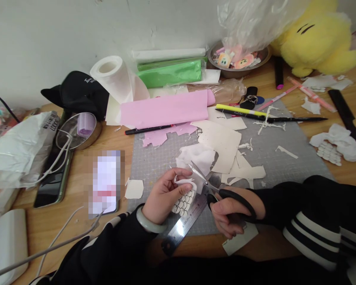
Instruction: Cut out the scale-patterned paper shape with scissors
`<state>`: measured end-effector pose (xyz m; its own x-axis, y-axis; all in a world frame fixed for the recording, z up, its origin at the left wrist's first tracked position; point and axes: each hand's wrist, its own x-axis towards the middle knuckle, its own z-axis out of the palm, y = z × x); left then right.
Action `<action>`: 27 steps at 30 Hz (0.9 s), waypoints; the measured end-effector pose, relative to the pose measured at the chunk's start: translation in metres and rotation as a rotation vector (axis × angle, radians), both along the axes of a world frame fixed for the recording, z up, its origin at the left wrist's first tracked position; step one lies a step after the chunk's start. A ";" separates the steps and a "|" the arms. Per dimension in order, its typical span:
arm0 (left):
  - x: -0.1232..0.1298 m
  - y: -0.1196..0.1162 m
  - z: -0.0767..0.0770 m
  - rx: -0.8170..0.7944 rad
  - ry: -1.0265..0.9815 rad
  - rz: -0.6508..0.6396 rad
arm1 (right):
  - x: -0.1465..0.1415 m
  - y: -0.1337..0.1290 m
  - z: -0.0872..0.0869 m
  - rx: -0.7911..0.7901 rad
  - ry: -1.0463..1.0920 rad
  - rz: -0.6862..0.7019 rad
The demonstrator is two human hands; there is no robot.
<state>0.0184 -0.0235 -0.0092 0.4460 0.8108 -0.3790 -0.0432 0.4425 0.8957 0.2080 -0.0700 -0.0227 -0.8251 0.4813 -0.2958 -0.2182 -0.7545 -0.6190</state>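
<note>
My left hand (164, 192) pinches a small curled white piece (186, 183), perhaps paper or thin foam, between thumb and fingers. Black-handled scissors (206, 183) are in my right hand (230, 209), fingers through the loops, the blades pointing up and left beside the white piece. Below my left fingers lies a piece with a black scale pattern (184, 202). A steel ruler (185, 225) slants under both hands. Just beyond the blades sits a crumpled white tissue (195, 156). Cream paper offcuts (222, 142) lie on the grey cutting mat (261, 158).
Pink sheet (166, 109), a paper roll (115, 79) and green packs (170, 73) stand behind. A metal bowl (240, 71) and yellow plush toy (317, 39) are back right. A phone (105, 182) and cables lie left. Pens and a black comb (347, 114) lie right.
</note>
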 end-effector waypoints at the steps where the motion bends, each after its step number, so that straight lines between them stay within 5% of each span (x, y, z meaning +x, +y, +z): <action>1: 0.000 0.000 0.001 0.010 0.010 -0.017 | 0.000 0.000 0.000 -0.001 -0.001 0.001; 10: 0.003 -0.001 0.004 -0.008 0.007 0.028 | -0.001 0.000 -0.003 -0.011 -0.013 -0.009; 18: 0.000 0.000 0.001 0.186 0.105 -0.050 | -0.003 -0.002 -0.006 -0.021 -0.011 -0.016; 27: -0.002 -0.001 -0.001 0.193 0.113 -0.011 | -0.001 0.000 -0.002 -0.025 -0.040 -0.009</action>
<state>0.0166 -0.0242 -0.0106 0.4190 0.8683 -0.2655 0.0662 0.2624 0.9627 0.2074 -0.0700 -0.0245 -0.8078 0.4809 -0.3409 -0.2005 -0.7679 -0.6084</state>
